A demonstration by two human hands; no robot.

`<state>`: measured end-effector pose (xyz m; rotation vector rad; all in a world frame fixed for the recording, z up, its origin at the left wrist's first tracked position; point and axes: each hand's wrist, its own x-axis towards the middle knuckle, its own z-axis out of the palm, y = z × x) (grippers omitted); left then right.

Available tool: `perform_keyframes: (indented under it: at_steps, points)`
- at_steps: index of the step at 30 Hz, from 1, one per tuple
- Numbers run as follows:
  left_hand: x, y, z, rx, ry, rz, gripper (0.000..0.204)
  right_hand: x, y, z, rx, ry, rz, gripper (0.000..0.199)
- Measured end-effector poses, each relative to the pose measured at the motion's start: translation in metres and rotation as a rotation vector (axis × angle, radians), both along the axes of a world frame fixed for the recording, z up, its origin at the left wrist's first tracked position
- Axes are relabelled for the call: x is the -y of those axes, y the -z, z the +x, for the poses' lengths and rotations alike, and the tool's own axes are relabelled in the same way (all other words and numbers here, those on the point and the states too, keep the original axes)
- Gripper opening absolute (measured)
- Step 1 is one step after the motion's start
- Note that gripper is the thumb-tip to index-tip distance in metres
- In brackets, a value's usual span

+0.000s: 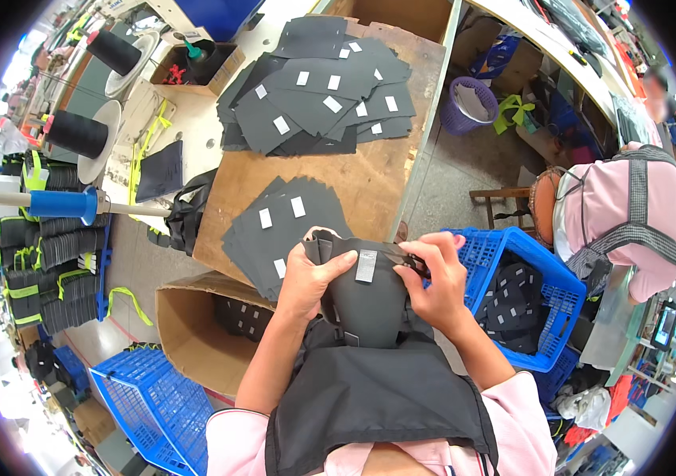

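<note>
My left hand (305, 279) is closed on a dark grey fabric piece (368, 308), its thumb lying on top near the folded upper edge. A small whitish label (366, 266) sits on the piece beside that thumb. My right hand (443, 279) is closed around small dark thread snips (416, 265), mostly hidden by the fingers. Their tip points at the fabric's upper right edge. Just beyond my left hand, a stack of similar dark pieces with white labels (281, 218) rests on the wooden board (382, 178).
A larger pile of labelled dark pieces (314, 91) lies farther back. A cardboard box (187, 329) and a blue crate (151, 404) stand to the left. Another blue crate (524, 242) holds dark pieces at the right. Beyond it sits a person in pink (620, 206). Thread cones (76, 133) stand far left.
</note>
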<state>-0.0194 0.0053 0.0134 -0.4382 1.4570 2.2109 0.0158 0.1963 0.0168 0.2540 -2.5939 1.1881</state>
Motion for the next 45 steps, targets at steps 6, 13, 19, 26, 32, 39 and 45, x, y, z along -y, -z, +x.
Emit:
perform_keyframes:
  at_steps: [6,13,19,26,32,39,45]
  points:
    - [-0.008,0.0,0.002,-0.09,-0.022,-0.095,0.021,-0.003,-0.009,0.003,0.005,-0.048,0.067,0.03]
    - [-0.006,-0.004,0.001,-0.091,0.017,-0.099,0.02,-0.001,-0.001,-0.003,-0.058,-0.119,0.098,0.027]
    - [-0.004,-0.005,0.0,-0.072,0.02,-0.098,0.02,-0.003,-0.004,-0.003,-0.076,-0.079,0.022,0.03]
    - [-0.003,-0.004,-0.002,-0.053,0.038,-0.058,0.021,-0.004,0.001,-0.003,-0.104,-0.092,0.038,0.031]
    - [-0.007,-0.006,-0.002,-0.091,0.023,-0.112,0.021,-0.001,0.005,-0.006,-0.123,-0.081,0.129,0.03]
    - [-0.001,-0.002,-0.001,-0.116,0.024,-0.166,0.021,-0.002,-0.004,-0.004,-0.13,-0.106,0.101,0.03]
    - [-0.002,-0.004,-0.001,-0.131,0.041,-0.174,0.021,-0.004,-0.005,-0.006,-0.122,-0.173,0.176,0.026]
